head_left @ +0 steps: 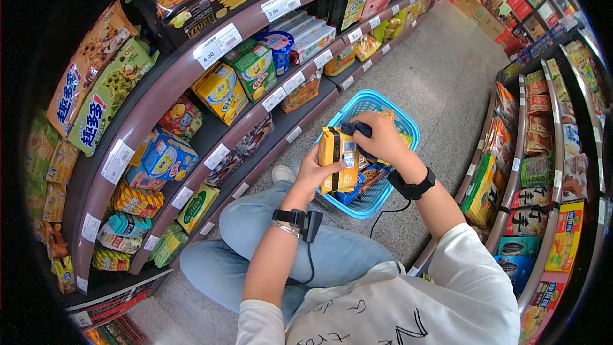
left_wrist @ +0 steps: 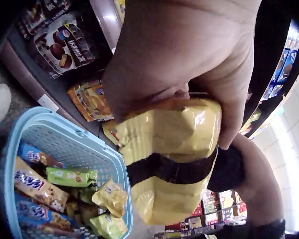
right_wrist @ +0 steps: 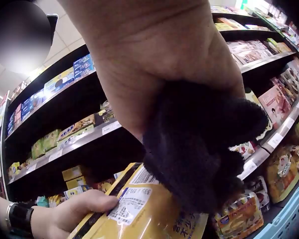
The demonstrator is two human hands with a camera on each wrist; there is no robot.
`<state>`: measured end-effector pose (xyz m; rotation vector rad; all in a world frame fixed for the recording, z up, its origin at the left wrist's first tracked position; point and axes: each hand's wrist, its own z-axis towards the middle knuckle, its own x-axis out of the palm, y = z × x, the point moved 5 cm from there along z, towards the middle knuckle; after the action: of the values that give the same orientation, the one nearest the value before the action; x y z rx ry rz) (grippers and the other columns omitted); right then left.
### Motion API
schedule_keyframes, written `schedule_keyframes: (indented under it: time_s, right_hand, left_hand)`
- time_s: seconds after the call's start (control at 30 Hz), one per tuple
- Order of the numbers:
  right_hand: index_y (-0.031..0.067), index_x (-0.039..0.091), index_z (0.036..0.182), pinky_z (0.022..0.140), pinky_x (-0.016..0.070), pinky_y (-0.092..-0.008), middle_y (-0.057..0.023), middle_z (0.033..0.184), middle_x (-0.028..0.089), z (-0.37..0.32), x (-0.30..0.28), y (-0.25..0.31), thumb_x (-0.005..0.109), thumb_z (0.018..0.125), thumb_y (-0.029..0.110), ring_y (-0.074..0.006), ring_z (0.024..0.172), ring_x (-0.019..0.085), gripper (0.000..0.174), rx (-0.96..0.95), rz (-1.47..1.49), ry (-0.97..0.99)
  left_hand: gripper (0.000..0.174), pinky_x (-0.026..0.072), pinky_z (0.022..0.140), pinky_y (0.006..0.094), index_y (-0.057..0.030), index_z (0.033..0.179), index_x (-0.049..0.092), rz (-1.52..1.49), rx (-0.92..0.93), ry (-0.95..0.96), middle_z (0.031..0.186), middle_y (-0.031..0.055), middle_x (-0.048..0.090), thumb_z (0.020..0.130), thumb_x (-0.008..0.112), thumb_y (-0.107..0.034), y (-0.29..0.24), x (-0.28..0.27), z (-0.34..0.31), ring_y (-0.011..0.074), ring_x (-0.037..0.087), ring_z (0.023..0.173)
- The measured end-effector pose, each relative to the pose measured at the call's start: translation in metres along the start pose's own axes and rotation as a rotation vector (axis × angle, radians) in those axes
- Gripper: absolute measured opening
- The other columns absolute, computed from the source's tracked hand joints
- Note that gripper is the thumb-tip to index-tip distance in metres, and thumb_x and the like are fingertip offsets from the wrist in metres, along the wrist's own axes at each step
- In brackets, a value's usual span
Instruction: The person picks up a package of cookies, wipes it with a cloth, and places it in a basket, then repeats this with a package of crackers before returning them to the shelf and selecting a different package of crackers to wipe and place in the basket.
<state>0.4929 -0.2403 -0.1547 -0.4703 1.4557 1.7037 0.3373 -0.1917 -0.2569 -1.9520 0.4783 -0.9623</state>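
Observation:
My left hand (head_left: pixel 315 171) grips a yellow snack package (head_left: pixel 340 160) with a dark band, the thumb lying across its front near a white label. In the left wrist view the fingers wrap the edge of the package (left_wrist: pixel 174 199). My right hand (head_left: pixel 383 140) holds a bunched dark cloth (head_left: pixel 356 129) beside the package's upper right side. In the right wrist view the cloth (right_wrist: pixel 194 144) lies against the yellow package (right_wrist: pixel 154 204), hiding part of its surface. Both hands are above the near side of a blue basket (head_left: pixel 408 118).
Several snack packets lie in the basket, including a green packet (left_wrist: pixel 72 176). Stocked shelves (head_left: pixel 281 80) curve along the left and front; more shelves (head_left: pixel 520 153) stand at the right. The person's bent knees (head_left: pixel 255 217) are just below the basket. Grey floor (head_left: pixel 440 57) runs between the shelves.

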Motion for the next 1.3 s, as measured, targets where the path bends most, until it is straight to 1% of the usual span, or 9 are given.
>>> schedule_keyframes:
  time_s: [0.1, 0.2, 0.33, 0.43, 0.57, 0.67, 0.77, 1.07, 1.3]
  right_hand:
    - [0.0011, 0.067, 0.095, 0.078, 0.0491, -0.0432, -0.0179, 0.088, 0.063, 0.001, -0.001, 0.007, 0.066, 0.072, 0.010, -0.0366, 0.086, 0.060, 0.024, 0.012, -0.096, -0.023]
    - [0.0033, 0.066, 0.098, 0.078, 0.0491, -0.0420, -0.0144, 0.095, 0.062, -0.008, 0.005, 0.025, 0.067, 0.072, 0.010, -0.0338, 0.089, 0.058, 0.028, -0.158, -0.129, -0.145]
    - [0.0058, 0.064, 0.103, 0.082, 0.0484, -0.0408, -0.0113, 0.101, 0.059, -0.027, 0.019, 0.047, 0.069, 0.069, 0.005, -0.0321, 0.091, 0.057, 0.034, -0.263, -0.111, -0.046]
    - [0.0063, 0.064, 0.103, 0.082, 0.0485, -0.0402, -0.0105, 0.100, 0.058, -0.037, 0.021, 0.052, 0.069, 0.068, 0.006, -0.0314, 0.090, 0.056, 0.035, -0.247, -0.136, -0.047]
    - [0.0069, 0.064, 0.103, 0.079, 0.0495, -0.0405, -0.0097, 0.102, 0.057, -0.051, 0.021, 0.051, 0.070, 0.067, 0.007, -0.0304, 0.092, 0.055, 0.037, -0.232, -0.160, 0.020]
    - [0.0080, 0.064, 0.103, 0.078, 0.0502, -0.0411, -0.0092, 0.102, 0.057, -0.067, 0.025, 0.056, 0.072, 0.066, 0.009, -0.0306, 0.092, 0.055, 0.038, -0.273, -0.180, 0.061]
    - [0.0078, 0.064, 0.100, 0.078, 0.0501, -0.0391, -0.0075, 0.100, 0.056, -0.076, 0.025, 0.063, 0.072, 0.068, 0.013, -0.0277, 0.092, 0.054, 0.034, -0.296, -0.211, 0.044]
    - [0.0108, 0.064, 0.095, 0.075, 0.0503, -0.0371, -0.0047, 0.099, 0.055, -0.074, 0.041, 0.075, 0.074, 0.065, 0.014, -0.0244, 0.092, 0.054, 0.032, -0.360, -0.259, 0.057]
    - [0.0116, 0.065, 0.096, 0.074, 0.0506, -0.0369, -0.0048, 0.099, 0.056, -0.060, 0.036, 0.068, 0.074, 0.065, 0.013, -0.0247, 0.093, 0.054, 0.032, -0.295, -0.273, 0.036]
  left_hand:
    - [0.065, 0.0516, 0.090, 0.0331, -0.0036, 0.131, 0.045, -0.071, -0.020, -0.049, 0.115, 0.0077, 0.063, 0.074, 0.078, -0.004, 0.001, -0.001, 0.001, 0.0175, 0.063, 0.103]
    - [0.061, 0.0503, 0.091, 0.0332, -0.0059, 0.134, 0.043, -0.135, 0.071, -0.032, 0.117, 0.0067, 0.060, 0.080, 0.073, -0.007, -0.003, -0.001, 0.002, 0.0174, 0.061, 0.105]
    - [0.055, 0.0495, 0.092, 0.0348, -0.0114, 0.138, 0.038, -0.439, 0.046, -0.004, 0.121, 0.0066, 0.056, 0.087, 0.060, -0.007, 0.002, -0.004, 0.001, 0.0191, 0.058, 0.110]
    - [0.054, 0.0487, 0.093, 0.0354, -0.0109, 0.139, 0.038, -0.463, 0.026, 0.018, 0.122, 0.0071, 0.055, 0.088, 0.057, -0.007, 0.004, -0.008, -0.001, 0.0197, 0.057, 0.111]
    - [0.051, 0.0460, 0.097, 0.0361, -0.0117, 0.138, 0.039, -0.505, 0.008, 0.019, 0.124, 0.0076, 0.056, 0.091, 0.058, -0.014, 0.005, -0.008, 0.001, 0.0204, 0.056, 0.113]
    - [0.046, 0.0448, 0.098, 0.0361, -0.0117, 0.137, 0.041, -0.546, 0.057, 0.027, 0.127, 0.0076, 0.056, 0.095, 0.056, -0.023, -0.008, -0.007, -0.001, 0.0201, 0.055, 0.116]
    - [0.044, 0.0455, 0.098, 0.0360, -0.0119, 0.137, 0.041, -0.613, -0.003, 0.080, 0.129, 0.0076, 0.055, 0.099, 0.051, -0.031, 0.004, -0.010, 0.007, 0.0204, 0.055, 0.118]
    - [0.044, 0.0458, 0.100, 0.0376, -0.0117, 0.138, 0.040, -0.460, 0.006, 0.051, 0.130, 0.0094, 0.055, 0.101, 0.045, -0.035, -0.004, 0.000, 0.002, 0.0219, 0.056, 0.118]
    - [0.060, 0.0427, 0.101, 0.0390, -0.0119, 0.141, 0.040, -0.401, -0.035, 0.154, 0.132, 0.0076, 0.055, 0.100, 0.032, -0.054, -0.004, 0.005, -0.001, 0.0218, 0.053, 0.121]
